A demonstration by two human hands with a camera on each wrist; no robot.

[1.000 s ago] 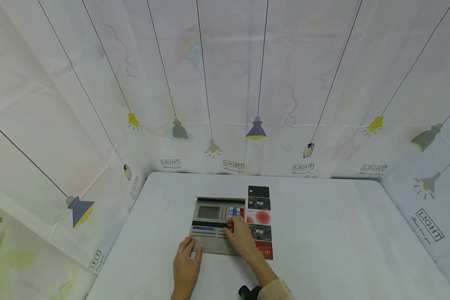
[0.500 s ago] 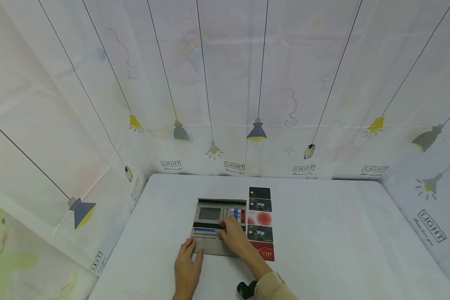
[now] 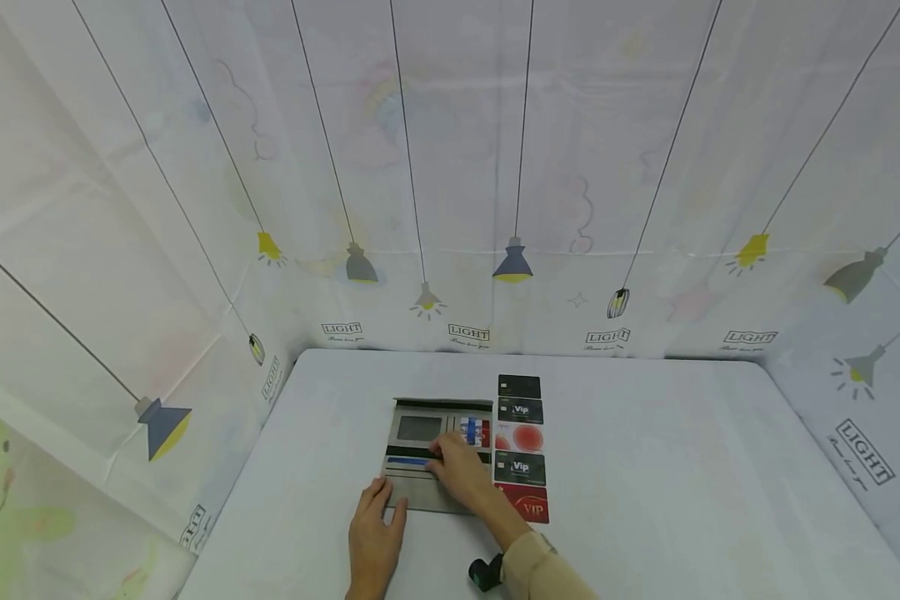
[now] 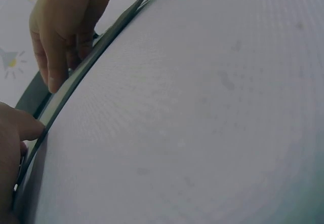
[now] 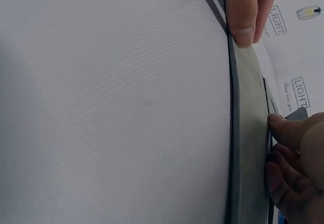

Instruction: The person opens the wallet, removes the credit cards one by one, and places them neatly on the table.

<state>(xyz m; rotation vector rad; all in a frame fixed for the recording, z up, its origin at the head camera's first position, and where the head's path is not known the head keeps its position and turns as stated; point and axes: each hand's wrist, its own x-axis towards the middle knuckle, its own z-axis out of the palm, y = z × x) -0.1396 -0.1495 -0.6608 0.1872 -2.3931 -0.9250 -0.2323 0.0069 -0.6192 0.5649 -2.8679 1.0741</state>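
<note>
A grey wallet [image 3: 426, 497] lies unfolded on the white table, with slots, a dark window and a dark strip along its fold. My left hand [image 3: 375, 537] rests at its near left corner; the thumb touches the near edge. My right hand [image 3: 461, 475] is over the lower slots, fingers curled and thumb and index tips near the fold. In the right wrist view, the right hand [image 5: 304, 158] touches the slot edge; whether it pinches anything is hidden. A blue card edge [image 3: 407, 461] shows left of its fingertips. Red and blue cards [image 3: 474, 429] fill an upper slot.
Several cards stand in a column right of the wallet: a black card [image 3: 521, 385], dark Vip cards [image 3: 521, 468], a white card with red circles [image 3: 527, 437] and a red VIP card [image 3: 531, 504]. A wrist camera [image 3: 484, 574] is by the right sleeve [image 3: 543, 571].
My right hand has slid left along the lower slots, from the right part toward the middle of the wallet. The left hand stays at the corner.
</note>
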